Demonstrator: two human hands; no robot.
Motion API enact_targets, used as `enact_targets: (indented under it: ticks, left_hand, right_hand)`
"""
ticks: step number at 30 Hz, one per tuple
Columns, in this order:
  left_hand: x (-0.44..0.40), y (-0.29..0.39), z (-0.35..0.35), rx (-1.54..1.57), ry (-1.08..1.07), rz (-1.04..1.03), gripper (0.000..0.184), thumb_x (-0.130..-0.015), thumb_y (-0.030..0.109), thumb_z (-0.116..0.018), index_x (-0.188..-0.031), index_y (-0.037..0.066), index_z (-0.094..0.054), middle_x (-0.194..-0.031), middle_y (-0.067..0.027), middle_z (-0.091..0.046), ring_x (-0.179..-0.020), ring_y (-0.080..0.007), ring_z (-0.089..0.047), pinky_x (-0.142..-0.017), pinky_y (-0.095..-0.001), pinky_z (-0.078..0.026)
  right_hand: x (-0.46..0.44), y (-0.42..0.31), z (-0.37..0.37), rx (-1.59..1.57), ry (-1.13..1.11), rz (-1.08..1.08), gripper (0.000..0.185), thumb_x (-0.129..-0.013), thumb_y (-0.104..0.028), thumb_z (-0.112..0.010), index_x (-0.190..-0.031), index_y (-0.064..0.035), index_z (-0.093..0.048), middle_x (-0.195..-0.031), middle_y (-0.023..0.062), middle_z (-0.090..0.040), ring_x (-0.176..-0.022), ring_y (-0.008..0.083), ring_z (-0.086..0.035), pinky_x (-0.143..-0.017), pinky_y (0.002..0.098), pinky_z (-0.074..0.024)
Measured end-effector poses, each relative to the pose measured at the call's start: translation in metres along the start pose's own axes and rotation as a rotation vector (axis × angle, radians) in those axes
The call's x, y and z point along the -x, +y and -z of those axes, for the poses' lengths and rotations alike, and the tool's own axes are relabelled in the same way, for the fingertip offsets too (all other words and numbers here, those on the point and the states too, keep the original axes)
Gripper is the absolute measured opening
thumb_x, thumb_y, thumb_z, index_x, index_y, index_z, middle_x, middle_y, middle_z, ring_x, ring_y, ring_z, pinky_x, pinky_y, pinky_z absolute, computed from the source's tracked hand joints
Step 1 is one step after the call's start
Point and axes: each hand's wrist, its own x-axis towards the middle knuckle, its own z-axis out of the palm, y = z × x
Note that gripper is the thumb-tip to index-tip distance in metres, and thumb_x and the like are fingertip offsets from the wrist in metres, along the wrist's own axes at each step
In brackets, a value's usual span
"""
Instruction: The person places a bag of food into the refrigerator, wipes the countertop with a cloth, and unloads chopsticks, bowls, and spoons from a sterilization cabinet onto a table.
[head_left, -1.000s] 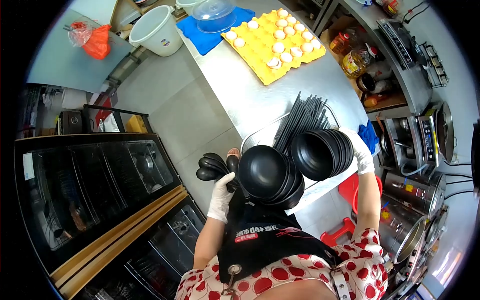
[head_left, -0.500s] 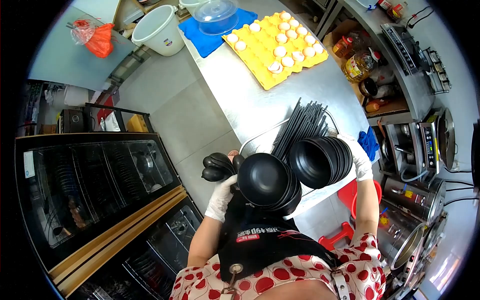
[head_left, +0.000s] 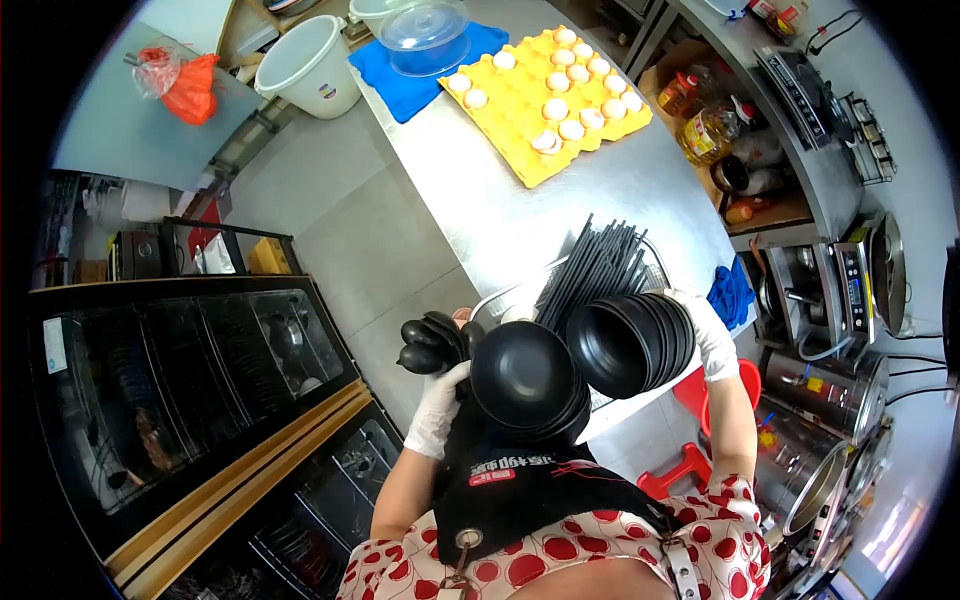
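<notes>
My left hand (head_left: pixel 437 410), in a white glove, is closed around a bunch of black spoons (head_left: pixel 430 345), their rounded heads pointing up and left. Right beside it is a stack of black bowls (head_left: pixel 522 372), tilted so the inside of the top one faces me. My right hand (head_left: pixel 708 335), also gloved, grips the outer side of a second stack of black bowls (head_left: pixel 612 350), which leans sideways against the first. Behind both stacks, many black chopsticks (head_left: pixel 597 270) lie in a wire basket (head_left: pixel 490 305), mostly hidden by the bowls.
On the steel table (head_left: pixel 480 200) lie a yellow egg tray (head_left: pixel 510 130) with several eggs and a blue cloth (head_left: pixel 400 95) under a clear lidded bowl (head_left: pixel 425 40). A glass-door cabinet (head_left: pixel 190 390) stands left, a red stool (head_left: pixel 680 470) below right, and metal pots (head_left: pixel 830 400) at right.
Both bowl stacks have shifted slightly down and left in view, with both hands moving along. The whole view has turned a little. Both hands keep their hold.
</notes>
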Motion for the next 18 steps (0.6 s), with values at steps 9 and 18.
enact_targets:
  ticks: [9, 18]
  left_hand:
    - [-0.002, 0.030, 0.046, -0.070, -0.009, 0.036, 0.041, -0.077, 0.001, -0.067, -0.117, -0.002, -0.057, -0.105, -0.0072, -0.063, -0.091, -0.0177, -0.061, -0.081, -0.0310, -0.051]
    - [-0.017, 0.114, 0.115, -0.043, -0.115, -0.067, 0.053, -0.072, -0.001, -0.072, -0.122, 0.000, -0.055, -0.114, -0.0067, -0.060, -0.102, -0.0179, -0.058, -0.089, -0.0314, -0.048]
  right_hand:
    - [0.023, -0.007, -0.055, -0.756, 0.266, -0.363, 0.027, -0.087, -0.020, -0.063, -0.101, 0.0015, -0.070, -0.092, 0.0090, -0.071, -0.081, 0.0162, -0.064, -0.076, 0.0275, -0.0504]
    - [-0.025, -0.091, -0.112, -0.794, 0.334, -0.351, 0.023, -0.091, -0.015, -0.057, -0.101, 0.0021, -0.069, -0.089, 0.0043, -0.069, -0.077, 0.0115, -0.062, -0.073, 0.0246, -0.0491]
